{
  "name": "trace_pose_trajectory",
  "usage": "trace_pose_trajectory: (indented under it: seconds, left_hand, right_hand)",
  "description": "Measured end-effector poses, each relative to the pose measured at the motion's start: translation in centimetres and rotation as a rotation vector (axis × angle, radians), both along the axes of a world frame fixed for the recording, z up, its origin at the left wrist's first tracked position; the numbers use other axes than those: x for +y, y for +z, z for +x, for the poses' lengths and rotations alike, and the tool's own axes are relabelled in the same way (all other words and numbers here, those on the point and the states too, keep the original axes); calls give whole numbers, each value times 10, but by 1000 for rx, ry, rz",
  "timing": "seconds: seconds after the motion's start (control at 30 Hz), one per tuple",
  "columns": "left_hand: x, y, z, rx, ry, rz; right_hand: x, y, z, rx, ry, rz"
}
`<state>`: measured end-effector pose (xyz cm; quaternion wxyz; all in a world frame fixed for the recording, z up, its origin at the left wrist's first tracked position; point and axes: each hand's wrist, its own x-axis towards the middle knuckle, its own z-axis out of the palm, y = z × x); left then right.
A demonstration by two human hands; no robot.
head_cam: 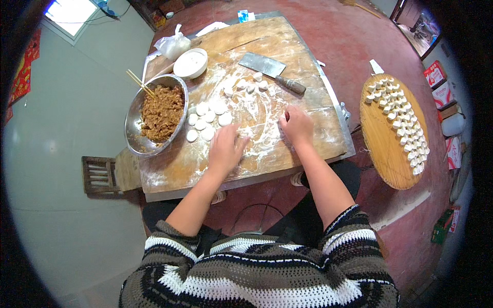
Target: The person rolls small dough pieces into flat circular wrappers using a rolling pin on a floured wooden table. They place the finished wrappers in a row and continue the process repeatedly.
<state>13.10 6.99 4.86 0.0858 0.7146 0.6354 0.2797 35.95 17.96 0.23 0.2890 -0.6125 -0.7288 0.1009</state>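
My left hand (226, 149) is over the floured wooden board (308, 38), fingers apart, just below several flattened dough rounds (210, 116). To its right, my right hand (296, 125) rests on the board with its fingers curled; whether something is under or inside them is hidden. Beyond the hands sit several small dough pieces (250, 87), close to a cleaver (264, 65) with a wooden handle. A steel bowl (129, 133) of brown filling (161, 113) stands at the board's left, with chopsticks (140, 82) in it. Behind it is a white bowl of flour (190, 63).
A tied plastic bag (174, 44) lies at the board's far left. On the right, a round woven tray (377, 154) bears rows of dumplings (404, 123). A wooden chair (101, 175) stands at the left wall, and boxes (435, 75) line the right wall.
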Motion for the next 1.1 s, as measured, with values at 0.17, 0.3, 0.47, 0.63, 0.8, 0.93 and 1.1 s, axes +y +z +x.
trace_pose_trajectory:
  seconds: [0.17,0.3,0.47,0.63,0.8,0.93,1.1]
  left_hand:
    - [56,6,15,121,-40,-40]
    - [61,-14,19,248,-168,-184]
    - [55,-29,21,265,-195,-166]
    - [50,-31,24,322,-188,-156]
    - [55,-32,20,327,-177,-198]
    - [72,-33,-7,-952,-249,-276]
    - [29,-17,-5,279,-200,-266]
  right_hand:
    - [0,3,-1,20,16,2]
    - [0,5,-2,17,17,-18]
    - [-1,2,0,27,15,-5]
    - [-4,4,1,9,10,-22]
    - [-1,3,2,8,18,-12]
    - [-1,5,-1,7,26,-28]
    - [1,-3,2,30,16,43]
